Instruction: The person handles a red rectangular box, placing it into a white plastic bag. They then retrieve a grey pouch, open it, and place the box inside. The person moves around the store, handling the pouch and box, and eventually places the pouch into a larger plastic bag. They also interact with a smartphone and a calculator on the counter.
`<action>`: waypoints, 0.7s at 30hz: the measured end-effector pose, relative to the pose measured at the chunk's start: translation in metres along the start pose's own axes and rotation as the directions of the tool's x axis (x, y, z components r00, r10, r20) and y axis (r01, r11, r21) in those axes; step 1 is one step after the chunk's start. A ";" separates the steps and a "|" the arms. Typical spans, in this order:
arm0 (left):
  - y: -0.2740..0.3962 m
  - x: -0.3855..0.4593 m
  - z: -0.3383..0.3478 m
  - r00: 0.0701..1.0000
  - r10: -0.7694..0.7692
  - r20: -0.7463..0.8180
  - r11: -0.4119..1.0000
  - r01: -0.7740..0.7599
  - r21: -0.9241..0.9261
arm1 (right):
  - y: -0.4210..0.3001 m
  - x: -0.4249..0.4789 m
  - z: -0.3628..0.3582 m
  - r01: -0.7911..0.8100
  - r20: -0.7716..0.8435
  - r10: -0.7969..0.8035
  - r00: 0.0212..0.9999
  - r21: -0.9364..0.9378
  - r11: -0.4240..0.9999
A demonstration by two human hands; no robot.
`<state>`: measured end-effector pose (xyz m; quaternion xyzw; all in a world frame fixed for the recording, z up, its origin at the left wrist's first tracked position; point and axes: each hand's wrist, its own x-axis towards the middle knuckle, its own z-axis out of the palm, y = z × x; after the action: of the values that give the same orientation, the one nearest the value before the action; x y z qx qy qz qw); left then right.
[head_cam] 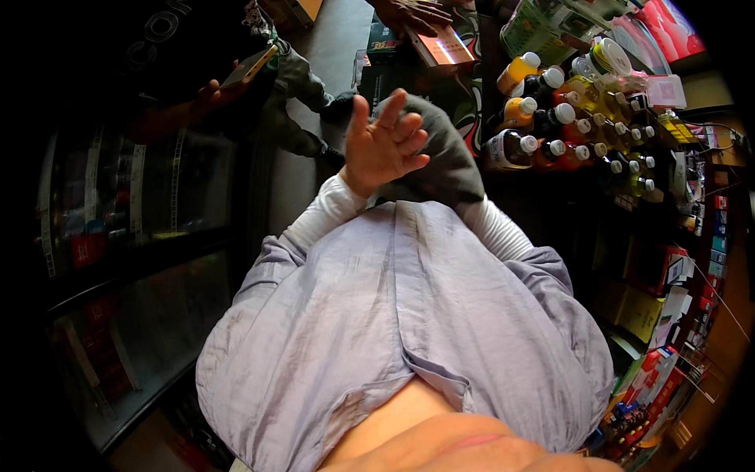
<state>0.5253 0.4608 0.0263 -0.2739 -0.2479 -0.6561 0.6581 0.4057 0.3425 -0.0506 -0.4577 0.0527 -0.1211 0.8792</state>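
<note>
My left hand (386, 144) is raised in front of my body with the palm turned up and the fingers spread and partly curled; it holds nothing. Its white sleeve cuff (330, 206) comes from the left. Behind the hand is my leg in grey-brown trousers (442, 153), with the knee bent. My right hand is out of view; its white sleeve (501, 227) disappears behind the knee. Farther ahead, a shiny orange-pink box (445, 47) lies on dark patterned boxes (395, 82), under another person's hand.
Drink bottles (519, 144) with white caps crowd the right, near a green plastic basket (531, 35). At the left, a person in dark clothes holds a phone (250, 66) above a glass-fronted cabinet (194, 183). Packed shelves (660, 330) line the far right.
</note>
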 end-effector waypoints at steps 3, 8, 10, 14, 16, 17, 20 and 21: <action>0.003 -0.041 -0.030 0.960 0.044 -0.277 0.999 -0.043 0.010 | 0.021 -0.017 0.002 -0.096 -0.024 0.097 0.995 0.053 0.994; 0.032 -0.120 -0.038 0.813 0.157 -0.560 0.979 -0.054 0.195 | 0.015 -0.025 0.000 -0.118 -0.042 0.121 0.992 0.065 0.991; 0.039 -0.125 -0.032 0.649 0.248 -0.719 0.940 0.020 0.341 | 0.006 -0.031 0.000 -0.120 -0.047 0.122 0.991 0.047 0.992; 0.007 -0.093 0.000 0.452 0.340 -0.825 0.834 0.260 0.486 | 0.010 -0.028 0.009 -0.139 -0.010 0.139 0.990 -0.035 0.990; 0.007 -0.125 -0.015 0.647 0.453 -0.614 0.113 0.641 0.759 | 0.021 -0.020 0.022 -0.151 0.028 0.153 0.988 -0.077 0.986; 0.019 -0.160 -0.034 0.847 0.379 -0.373 -0.691 0.527 0.494 | 0.030 -0.014 0.033 -0.161 0.060 0.167 0.984 -0.094 0.982; -0.004 -0.143 -0.047 0.728 0.613 -0.306 -0.599 0.681 0.421 | 0.041 -0.003 0.044 -0.163 0.071 0.172 0.983 -0.118 0.980; 0.003 -0.139 -0.048 0.589 0.697 -0.408 -0.323 0.767 0.555 | 0.040 0.001 0.048 -0.155 0.069 0.164 0.984 -0.122 0.980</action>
<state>0.5243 0.5291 -0.1042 0.7411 -0.3401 -0.1946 0.5453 0.4230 0.4024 -0.0557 -0.5067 0.0613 -0.0287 0.8595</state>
